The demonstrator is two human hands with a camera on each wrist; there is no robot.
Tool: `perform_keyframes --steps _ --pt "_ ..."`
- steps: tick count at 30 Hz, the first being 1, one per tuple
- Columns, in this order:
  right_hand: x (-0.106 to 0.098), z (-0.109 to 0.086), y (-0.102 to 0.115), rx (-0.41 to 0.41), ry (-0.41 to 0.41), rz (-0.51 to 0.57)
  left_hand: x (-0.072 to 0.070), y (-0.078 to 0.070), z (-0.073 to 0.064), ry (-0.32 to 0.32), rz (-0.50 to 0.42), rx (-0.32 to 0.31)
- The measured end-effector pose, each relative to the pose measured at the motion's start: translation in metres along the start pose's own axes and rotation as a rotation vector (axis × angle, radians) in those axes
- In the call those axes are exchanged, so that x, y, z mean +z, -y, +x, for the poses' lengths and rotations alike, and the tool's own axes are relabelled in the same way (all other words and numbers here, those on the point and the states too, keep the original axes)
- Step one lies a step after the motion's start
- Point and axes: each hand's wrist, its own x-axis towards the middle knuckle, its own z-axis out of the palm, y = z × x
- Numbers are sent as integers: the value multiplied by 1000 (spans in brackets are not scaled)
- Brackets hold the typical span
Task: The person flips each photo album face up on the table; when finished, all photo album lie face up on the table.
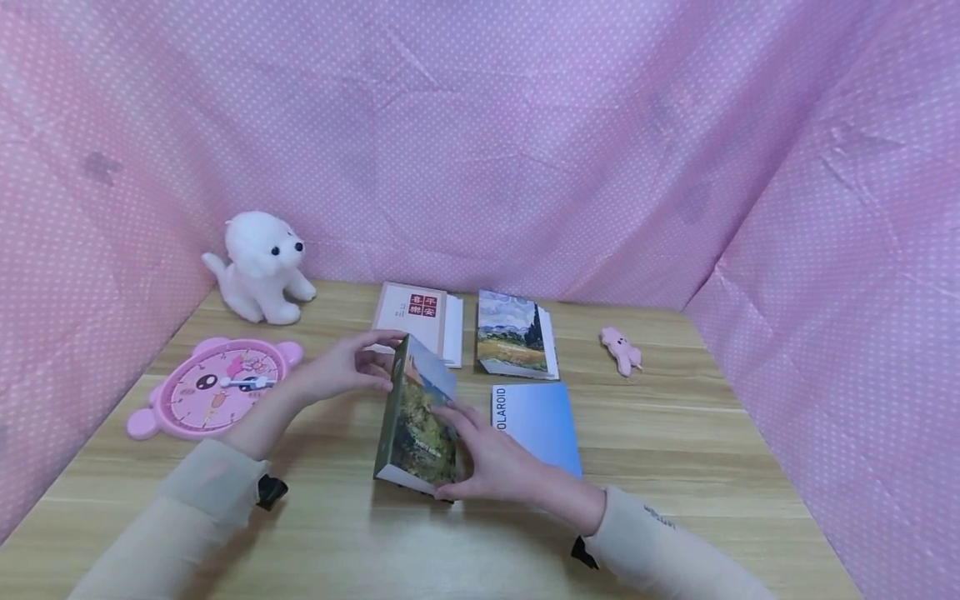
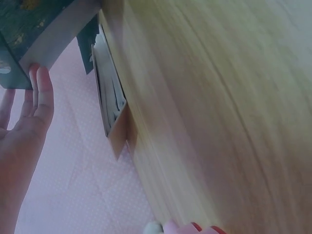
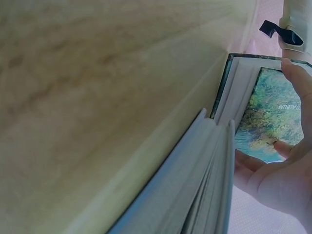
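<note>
A thick photo album with a painted landscape cover and dark green spine stands tilted over the table's middle. My left hand holds it at the top of the spine; in the left wrist view, its fingers lie against the album's end. The right hand grips the opposite side, thumb at the lower corner and fingertips on the front cover. Close behind that hand lies a blue Polaroid album, partly covered by it. In the right wrist view, the held album's cover shows past the right thumb and fingers.
Behind lie a pale album with red characters and another landscape album. A pink bear clock and white plush dog sit left. At right lies a small pink plush toy. Pink dotted cloth surrounds the wooden table.
</note>
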Motion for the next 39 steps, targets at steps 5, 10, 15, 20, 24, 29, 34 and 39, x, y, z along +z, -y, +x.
perform_keyframes --steps 5,10,15,20,24,29,34,39 --pt "3 2 -2 -8 17 13 -1 4 -5 -12 39 -5" --pt "6 2 -2 8 54 13 -3 8 -12 -43 105 -29" --pt "6 3 0 12 84 13 -5 10 -18 -41 115 -75" --pt "6 6 2 11 95 1 -8 12 -23 -26 123 -115" --pt "8 9 2 9 92 -13 -9 14 -26 -12 127 -125" --pt "9 13 3 -7 76 -51 -11 17 -27 -4 129 -152" --pt "10 15 3 -21 82 -76 -14 22 -27 0 143 -164" --pt "11 17 3 -15 97 -101 -14 25 -25 18 103 -175"
